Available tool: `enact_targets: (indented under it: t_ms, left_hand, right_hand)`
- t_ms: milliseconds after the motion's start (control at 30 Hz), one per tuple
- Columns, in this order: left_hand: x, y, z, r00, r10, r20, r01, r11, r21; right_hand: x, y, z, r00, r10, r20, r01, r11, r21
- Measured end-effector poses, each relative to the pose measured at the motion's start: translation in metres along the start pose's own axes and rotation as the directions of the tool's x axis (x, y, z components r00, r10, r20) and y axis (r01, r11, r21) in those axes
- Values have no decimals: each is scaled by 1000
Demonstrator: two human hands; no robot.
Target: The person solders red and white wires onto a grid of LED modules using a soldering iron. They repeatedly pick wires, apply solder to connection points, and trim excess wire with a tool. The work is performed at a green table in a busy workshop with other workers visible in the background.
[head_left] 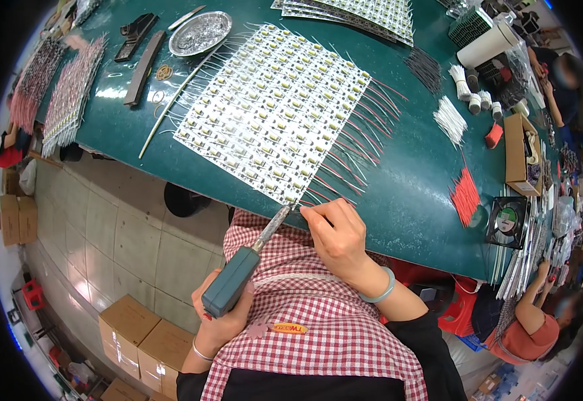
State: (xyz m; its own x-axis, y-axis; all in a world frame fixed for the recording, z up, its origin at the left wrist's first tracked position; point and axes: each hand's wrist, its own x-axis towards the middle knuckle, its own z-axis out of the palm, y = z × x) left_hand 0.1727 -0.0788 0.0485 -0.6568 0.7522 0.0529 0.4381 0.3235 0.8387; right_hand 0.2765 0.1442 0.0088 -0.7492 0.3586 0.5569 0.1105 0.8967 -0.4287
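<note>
My left hand [228,304] is closed round the dark green handle of a soldering iron [235,281], whose metal tip reaches the near corner of a white circuit board panel [265,120]. Rows of small yellow components cover the panel. At that same corner, the thumb and forefinger of my right hand [337,234] are pinched together on a thin wire, mostly hidden by the fingers. Red and white wires [358,144] stick out along the panel's right edge. Thin pale wires also fan out from its left edge.
A metal dish [200,33], a dark bar [146,67] and a thin stick [171,110] lie left of the panel. Bundles of black wires [424,69], white wires [450,120] and red wires [464,197] lie right, near a small fan [507,222]. Other people sit along the right side.
</note>
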Motion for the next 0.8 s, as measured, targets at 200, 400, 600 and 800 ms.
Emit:
enact_targets:
  t_ms: [200,400,600,800]
  left_hand:
    - [-11,-7,2,986,-153,-71,141,978,-153]
    - [-8,-3,7,986,-88,-140,69,988,-136]
    - [1,-6,-4,917,-326,-230,197,872,-447]
    - [72,1,-62,784,-369,-499,-40,773,-634]
  right_hand:
    - [-1,0,0,1000,8,-7,-8,1000,-16]
    - [-1,1,0,999,33,-18,-33,999,-19]
    - [4,-2,3,995,75,-71,-71,995,70]
    - [6,-8,-11,991,125,-46,-117,982,150]
